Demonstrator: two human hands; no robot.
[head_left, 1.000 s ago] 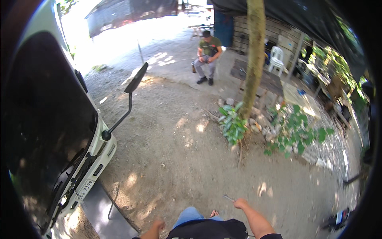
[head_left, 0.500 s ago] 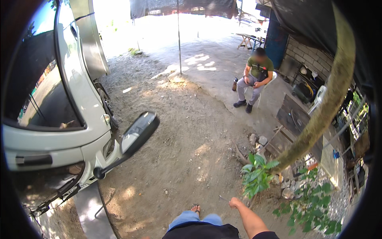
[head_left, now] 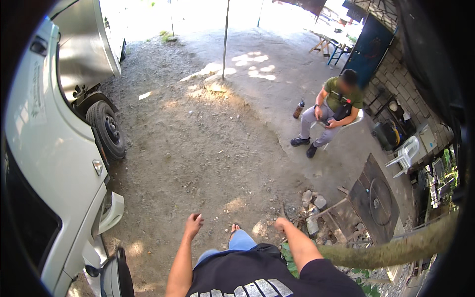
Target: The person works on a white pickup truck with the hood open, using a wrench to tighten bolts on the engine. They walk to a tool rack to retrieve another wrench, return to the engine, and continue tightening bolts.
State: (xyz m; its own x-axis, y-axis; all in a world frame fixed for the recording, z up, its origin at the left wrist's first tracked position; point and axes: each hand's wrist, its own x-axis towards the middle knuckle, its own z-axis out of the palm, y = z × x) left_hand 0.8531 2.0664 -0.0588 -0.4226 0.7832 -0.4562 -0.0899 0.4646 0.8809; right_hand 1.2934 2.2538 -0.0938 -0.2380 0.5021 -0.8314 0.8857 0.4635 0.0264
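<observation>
My left hand (head_left: pixel 194 223) hangs beside my body with fingers loosely curled and apart, holding nothing visible. My right hand (head_left: pixel 281 223) is closed round a thin tool (head_left: pixel 280 210), hard to make out against the dirt, near a pile of broken rocks (head_left: pixel 311 203). A white truck (head_left: pixel 54 133) fills the left side, with a black tyre (head_left: pixel 111 128) and a mirror (head_left: pixel 122 277) low at its front. A tree trunk (head_left: pixel 381 253) leans across the lower right.
A person (head_left: pixel 331 114) sits on a white chair at right, a bottle (head_left: pixel 298 109) alongside. Beyond are a stacked white chair (head_left: pixel 406 153), wooden board (head_left: pixel 371 198), block wall (head_left: pixel 386 84) and blue door (head_left: pixel 365 49). A thin pole (head_left: pixel 225 39) stands upright ahead.
I have walked forward past the mirror and tree. The truck's wheel and the seated person appear nearer. My left hand, out of sight half a second ago, is visible again.
</observation>
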